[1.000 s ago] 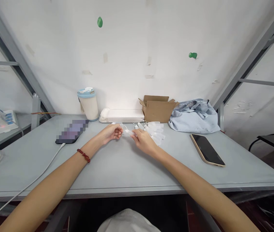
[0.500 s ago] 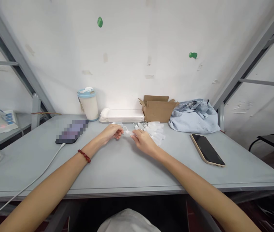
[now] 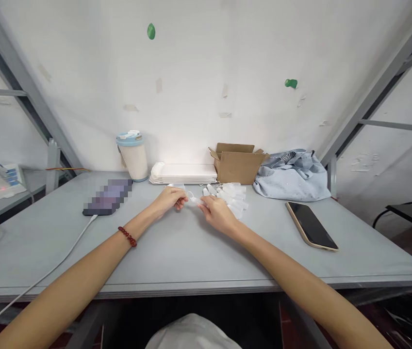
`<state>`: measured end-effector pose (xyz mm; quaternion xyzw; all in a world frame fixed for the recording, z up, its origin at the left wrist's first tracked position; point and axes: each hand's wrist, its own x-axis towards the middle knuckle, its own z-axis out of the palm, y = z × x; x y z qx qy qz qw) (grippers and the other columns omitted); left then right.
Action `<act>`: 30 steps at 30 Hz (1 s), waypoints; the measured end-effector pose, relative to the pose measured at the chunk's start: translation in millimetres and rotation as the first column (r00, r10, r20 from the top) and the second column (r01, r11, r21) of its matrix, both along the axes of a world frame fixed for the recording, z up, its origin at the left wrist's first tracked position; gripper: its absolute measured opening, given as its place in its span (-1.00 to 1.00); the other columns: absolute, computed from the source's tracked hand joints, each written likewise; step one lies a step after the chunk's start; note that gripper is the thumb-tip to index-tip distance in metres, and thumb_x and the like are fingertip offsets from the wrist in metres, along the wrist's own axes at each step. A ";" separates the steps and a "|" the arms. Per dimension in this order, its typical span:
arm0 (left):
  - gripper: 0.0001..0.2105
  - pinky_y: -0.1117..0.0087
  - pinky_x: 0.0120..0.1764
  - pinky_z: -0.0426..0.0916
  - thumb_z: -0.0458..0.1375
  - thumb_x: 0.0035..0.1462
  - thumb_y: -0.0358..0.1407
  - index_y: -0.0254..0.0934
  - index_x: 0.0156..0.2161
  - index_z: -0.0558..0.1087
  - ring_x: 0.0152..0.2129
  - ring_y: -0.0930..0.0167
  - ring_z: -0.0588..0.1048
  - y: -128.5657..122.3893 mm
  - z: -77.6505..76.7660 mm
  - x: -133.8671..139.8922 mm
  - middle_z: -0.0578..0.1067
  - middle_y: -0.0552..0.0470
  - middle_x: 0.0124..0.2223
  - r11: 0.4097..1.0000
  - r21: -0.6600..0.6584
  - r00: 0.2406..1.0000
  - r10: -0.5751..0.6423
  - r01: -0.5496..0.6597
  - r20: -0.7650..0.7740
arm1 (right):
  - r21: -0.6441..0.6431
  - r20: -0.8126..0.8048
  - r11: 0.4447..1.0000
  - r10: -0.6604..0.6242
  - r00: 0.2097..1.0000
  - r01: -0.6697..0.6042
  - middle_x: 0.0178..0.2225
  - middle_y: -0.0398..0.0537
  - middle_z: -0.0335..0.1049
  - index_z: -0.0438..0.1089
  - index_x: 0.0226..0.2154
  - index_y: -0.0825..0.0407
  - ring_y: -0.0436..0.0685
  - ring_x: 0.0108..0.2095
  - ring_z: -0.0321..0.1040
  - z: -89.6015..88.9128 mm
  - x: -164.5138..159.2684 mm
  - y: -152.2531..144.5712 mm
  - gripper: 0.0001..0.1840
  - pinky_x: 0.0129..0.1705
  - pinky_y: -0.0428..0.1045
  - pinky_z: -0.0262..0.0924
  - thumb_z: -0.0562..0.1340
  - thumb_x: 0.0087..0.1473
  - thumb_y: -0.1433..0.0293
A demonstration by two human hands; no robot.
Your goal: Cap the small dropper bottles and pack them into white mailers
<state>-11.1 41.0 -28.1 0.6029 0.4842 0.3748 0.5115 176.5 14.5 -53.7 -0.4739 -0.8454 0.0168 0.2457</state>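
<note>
Over the middle of the desk, my right hand (image 3: 217, 212) pinches a small translucent white plastic piece (image 3: 194, 200) with a thin white loop of cord at its left end. Facing it, my left hand (image 3: 171, 199) has its fingers curled closed at that cord loop (image 3: 190, 194); the fingertips partly hide the grip. Just beyond my right hand lies a pile of similar translucent white pieces (image 3: 235, 195), some with cords. A small clear and white item (image 3: 177, 186) shows behind my left hand.
White trays (image 3: 187, 173) are stacked by the wall, between a blue-lidded cup (image 3: 134, 157) and an open cardboard box (image 3: 240, 168). Pale blue cloth (image 3: 293, 177) is bunched at right. One phone (image 3: 312, 226) lies right; another phone (image 3: 109, 198), with its charging cable (image 3: 68, 257), lies left.
Both hands have stayed almost in place, with the left hand shifting very slightly to the right. The piece and its cord remain between them.
</note>
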 end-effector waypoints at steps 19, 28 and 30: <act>-0.79 0.43 -0.52 0.24 0.13 -0.08 -0.25 -0.34 -0.61 0.41 -0.64 0.49 0.36 -2.1 -2.3 5.9 0.41 0.04 -0.57 0.998 0.004 0.994 -0.060 0.060 -0.094 | 0.057 -0.059 0.998 0.018 0.998 -0.015 -0.31 0.07 0.42 0.39 -0.23 0.11 0.10 -0.35 0.32 5.0 -2.9 -0.4 -0.78 -0.32 -0.05 0.13 0.06 0.22 0.38; -0.73 0.44 -0.51 0.19 0.29 -0.17 -0.17 -0.38 -0.41 0.54 -0.56 0.49 0.34 8.9 0.6 -8.5 0.46 -0.02 -0.44 0.999 -0.024 0.999 0.046 -0.046 -0.001 | 0.126 -0.163 0.992 0.000 0.987 0.021 -0.28 0.09 0.44 0.39 -0.20 0.10 0.13 -0.30 0.36 6.4 4.6 10.0 -0.80 -0.29 -0.03 0.18 0.10 0.20 0.37; -0.73 0.44 -0.49 0.20 0.30 -0.16 -0.16 -0.37 -0.41 0.54 -0.56 0.49 0.34 9.4 1.6 -10.7 0.46 -0.01 -0.44 0.999 -0.039 0.999 0.039 -0.038 0.033 | 0.119 -0.176 0.992 -0.009 0.984 0.031 -0.27 0.11 0.44 0.39 -0.20 0.10 0.13 -0.30 0.37 7.5 5.9 11.4 -0.79 -0.28 -0.02 0.19 0.09 0.21 0.36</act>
